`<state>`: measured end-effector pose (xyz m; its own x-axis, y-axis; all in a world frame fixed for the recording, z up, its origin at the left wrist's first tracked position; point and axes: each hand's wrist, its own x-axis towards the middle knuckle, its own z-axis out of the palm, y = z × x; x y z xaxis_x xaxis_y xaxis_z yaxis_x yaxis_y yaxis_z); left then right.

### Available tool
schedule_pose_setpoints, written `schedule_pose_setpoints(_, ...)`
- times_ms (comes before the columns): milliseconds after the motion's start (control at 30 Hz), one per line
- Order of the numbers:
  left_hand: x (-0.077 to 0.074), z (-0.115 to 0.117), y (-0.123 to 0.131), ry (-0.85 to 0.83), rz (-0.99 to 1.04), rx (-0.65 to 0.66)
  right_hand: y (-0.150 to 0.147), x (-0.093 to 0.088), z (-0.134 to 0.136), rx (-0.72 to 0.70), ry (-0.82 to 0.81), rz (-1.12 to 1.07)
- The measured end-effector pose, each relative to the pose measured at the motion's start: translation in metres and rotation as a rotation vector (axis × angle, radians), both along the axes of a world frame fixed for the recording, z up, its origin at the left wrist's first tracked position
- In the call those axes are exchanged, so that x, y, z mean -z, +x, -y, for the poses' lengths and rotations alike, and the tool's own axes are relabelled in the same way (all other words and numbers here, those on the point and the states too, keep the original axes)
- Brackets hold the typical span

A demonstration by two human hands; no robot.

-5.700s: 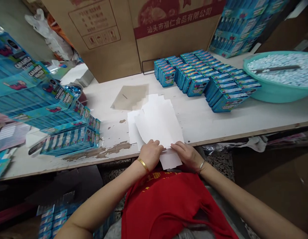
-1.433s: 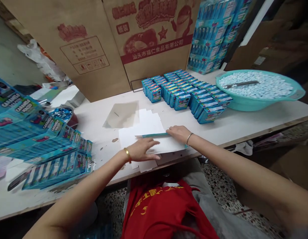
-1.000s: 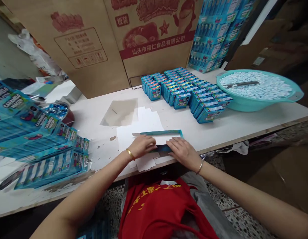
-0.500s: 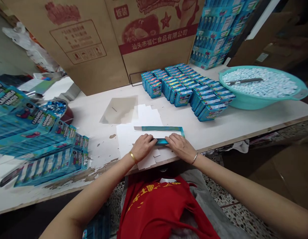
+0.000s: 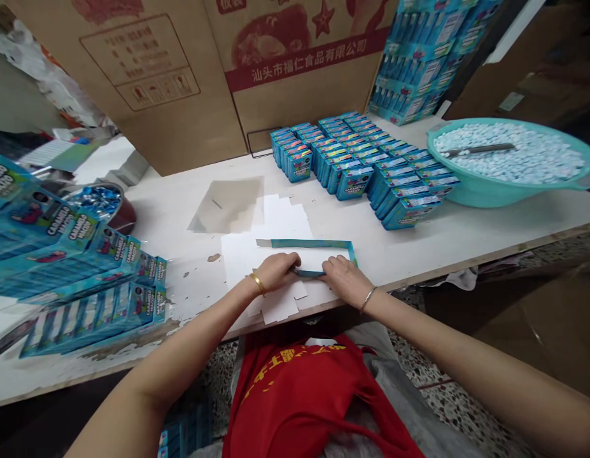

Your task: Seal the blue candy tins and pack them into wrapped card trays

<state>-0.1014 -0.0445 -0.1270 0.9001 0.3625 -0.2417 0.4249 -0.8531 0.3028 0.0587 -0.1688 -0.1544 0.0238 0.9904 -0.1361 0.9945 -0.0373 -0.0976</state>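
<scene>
A partly folded cardboard tray [image 5: 314,243], white inside with blue walls, lies on white card sheets [image 5: 242,248] near the table's front edge. Its far wall and right end stand up, while a small flap at the far left sticks out. My left hand [image 5: 277,271] is closed on the near wall toward its left end, with the fingertips partly hidden. Farther right, my right hand [image 5: 345,277] has its fingers bent over the same wall close to the right corner. A strip of the blue wall shows between the two hands.
Rows of small blue candy boxes [image 5: 354,181] stand behind. At right is a turquoise basin [image 5: 495,187] of pale candies with a scoop. Filled blue display boxes [image 5: 94,312] are stacked at left, near a bowl [image 5: 127,216] of wrapped sweets. Large cartons [image 5: 180,140] line the back.
My left hand has shifted and turned slightly, its fingers now curled in more at the near wall. The right hand stays near the right corner. The camera view has tilted a little downward.
</scene>
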Motion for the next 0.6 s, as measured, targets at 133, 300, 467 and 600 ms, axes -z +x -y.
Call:
schedule_pose_setpoints(133,0.001,-0.018,0.005,-0.221,-0.017,0.037,0.011,-0.006,-0.008,-0.009,-0.105,-0.105)
schedule_pose_setpoints(300,-0.003,-0.033,0.014,-0.378,-0.089,0.142,0.027,-0.012,-0.022,-0.096,-0.21,-0.23)
schedule_pose_setpoints(467,-0.006,-0.024,0.02,-0.22,-0.179,0.127,0.031,-0.016,-0.03,-0.162,-0.291,-0.229)
schedule_pose_setpoints(600,-0.005,-0.009,0.016,-0.125,-0.149,0.03,0.021,-0.019,-0.022,-0.124,-0.242,-0.097)
